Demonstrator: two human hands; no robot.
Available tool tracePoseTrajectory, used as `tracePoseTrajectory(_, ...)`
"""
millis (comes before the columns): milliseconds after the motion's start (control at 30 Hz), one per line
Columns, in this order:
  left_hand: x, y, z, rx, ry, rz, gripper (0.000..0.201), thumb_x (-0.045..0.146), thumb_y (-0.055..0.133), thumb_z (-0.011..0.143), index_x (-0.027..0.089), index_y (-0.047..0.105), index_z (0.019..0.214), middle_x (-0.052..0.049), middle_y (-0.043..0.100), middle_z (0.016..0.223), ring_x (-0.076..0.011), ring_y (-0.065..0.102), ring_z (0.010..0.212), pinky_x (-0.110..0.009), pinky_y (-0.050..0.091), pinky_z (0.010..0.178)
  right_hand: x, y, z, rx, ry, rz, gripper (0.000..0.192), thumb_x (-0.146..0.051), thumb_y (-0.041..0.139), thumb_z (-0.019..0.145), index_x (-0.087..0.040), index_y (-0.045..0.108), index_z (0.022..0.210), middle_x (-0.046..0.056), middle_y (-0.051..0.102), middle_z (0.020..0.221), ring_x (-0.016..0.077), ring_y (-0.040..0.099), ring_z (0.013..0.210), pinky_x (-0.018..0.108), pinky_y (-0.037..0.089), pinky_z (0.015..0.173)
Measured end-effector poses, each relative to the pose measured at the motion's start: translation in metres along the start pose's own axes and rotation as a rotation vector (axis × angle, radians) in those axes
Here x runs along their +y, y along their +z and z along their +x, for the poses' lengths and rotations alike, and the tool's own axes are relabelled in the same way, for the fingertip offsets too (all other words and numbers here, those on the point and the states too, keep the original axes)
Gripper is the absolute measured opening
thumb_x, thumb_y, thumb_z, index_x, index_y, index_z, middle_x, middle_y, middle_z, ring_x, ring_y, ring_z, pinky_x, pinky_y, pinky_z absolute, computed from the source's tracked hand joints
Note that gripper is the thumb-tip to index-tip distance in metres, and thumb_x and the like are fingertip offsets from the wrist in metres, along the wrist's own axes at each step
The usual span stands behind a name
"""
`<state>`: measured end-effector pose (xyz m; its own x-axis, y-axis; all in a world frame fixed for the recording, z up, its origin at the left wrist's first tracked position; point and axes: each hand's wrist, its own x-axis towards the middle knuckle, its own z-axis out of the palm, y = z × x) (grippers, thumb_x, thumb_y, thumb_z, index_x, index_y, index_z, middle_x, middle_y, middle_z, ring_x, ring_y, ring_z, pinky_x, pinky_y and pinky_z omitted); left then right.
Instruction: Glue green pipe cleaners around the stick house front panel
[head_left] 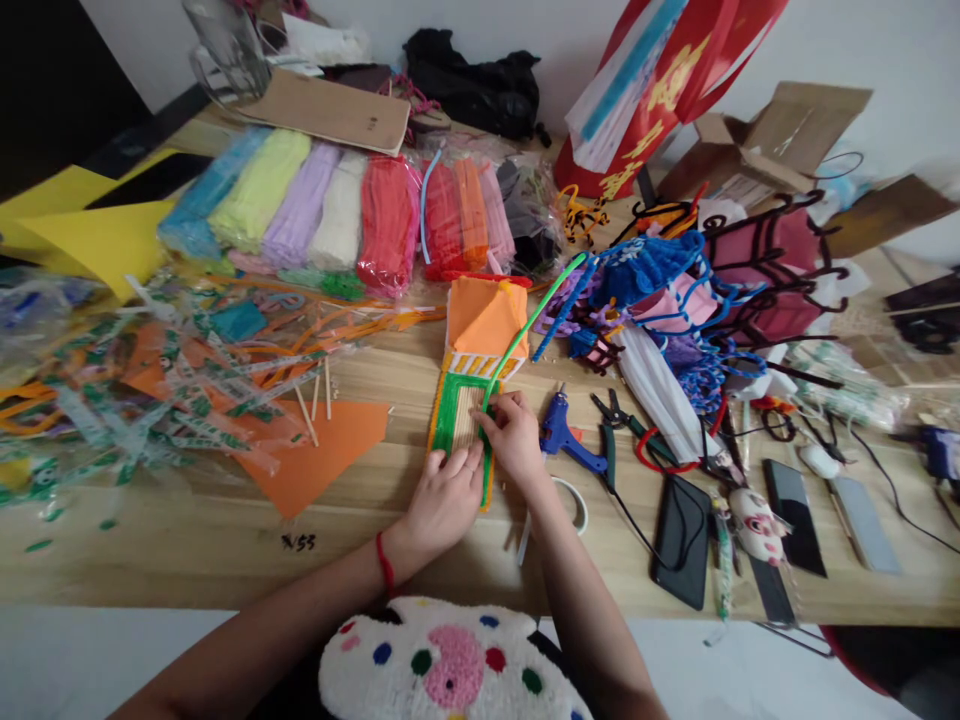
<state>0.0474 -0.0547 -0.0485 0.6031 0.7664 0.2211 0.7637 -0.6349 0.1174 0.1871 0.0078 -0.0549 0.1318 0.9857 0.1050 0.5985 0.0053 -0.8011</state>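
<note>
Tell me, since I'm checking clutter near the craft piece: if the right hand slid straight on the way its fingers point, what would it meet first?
Probably the green-framed panel that the right hand already touches, beyond it the orange paper sheet.

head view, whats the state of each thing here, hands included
left hand: pressed flat on the green frame
right hand: pinching the green pipe cleaner
green pipe cleaner: bent, one end raised
green frame: lying flat, orange paper roof at its top
glue gun: lying on its side
cardboard box: flaps open
black phone: face down
</note>
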Motion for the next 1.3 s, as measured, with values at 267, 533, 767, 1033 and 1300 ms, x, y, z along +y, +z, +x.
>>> tracePoseTrajectory(267, 0.0, -0.002, 0.001, -0.053, 0.028, 0.008, 0.031, 0.01, 0.041, 0.09, 0.012, 0.063, 0.112, -0.015, 0.059, 0.126, -0.0229, 0.056, 0.104, -0.038, 0.042, 0.082, -0.013, -0.011, 0.004, 0.015, 0.151, 0.314, 0.026, -0.042, 0.063, 0.075, -0.018, 0.064, 0.085, 0.002, 0.06, 0.081, 0.0102, 0.047, 0.057, 0.023, 0.043, 0.052)
tracePoseTrajectory(533, -0.002, 0.002, 0.0, -0.022, 0.051, -0.007, 0.03, 0.012, 0.043, 0.089, 0.01, 0.063, 0.111, -0.014, 0.061, 0.123, -0.0221, 0.058, 0.103, -0.038, 0.042, 0.088, -0.028, -0.033, 0.002, 0.079, 0.151, 0.277, 0.023, -0.04, 0.062, 0.077, -0.019, 0.064, 0.085, 0.004, 0.067, 0.078, 0.0156, 0.061, 0.065, 0.026, 0.05, 0.059)
tracePoseTrajectory(767, -0.002, 0.008, 0.001, 0.062, 0.068, -0.018, 0.032, 0.012, 0.042, 0.088, 0.004, 0.062, 0.111, -0.017, 0.062, 0.121, -0.0249, 0.055, 0.112, -0.039, 0.039, 0.099, -0.022, -0.03, -0.001, 0.083, 0.129, 0.19, 0.015, -0.034, 0.062, 0.077, -0.02, 0.065, 0.081, 0.005, 0.072, 0.08, 0.0188, 0.067, 0.07, 0.03, 0.052, 0.067)
tracePoseTrajectory(1033, -0.005, 0.009, 0.005, 0.075, 0.068, -0.109, 0.034, 0.01, 0.039, 0.087, -0.001, 0.061, 0.111, -0.021, 0.061, 0.119, -0.0278, 0.051, 0.12, -0.04, 0.039, 0.105, -0.017, -0.023, 0.003, 0.05, 0.047, -0.005, 0.011, -0.024, 0.057, 0.081, -0.019, 0.066, 0.082, 0.005, 0.073, 0.083, 0.0177, 0.068, 0.069, 0.028, 0.053, 0.069)
tracePoseTrajectory(1300, -0.012, 0.007, 0.011, 0.047, 0.143, -0.213, 0.036, 0.006, 0.038, 0.083, -0.006, 0.056, 0.111, -0.026, 0.058, 0.116, -0.031, 0.048, 0.123, -0.044, 0.042, 0.105, -0.003, -0.01, 0.011, 0.005, 0.064, -0.125, 0.01, -0.019, 0.056, 0.082, -0.02, 0.064, 0.086, 0.004, 0.072, 0.084, 0.0176, 0.067, 0.073, 0.027, 0.051, 0.071)
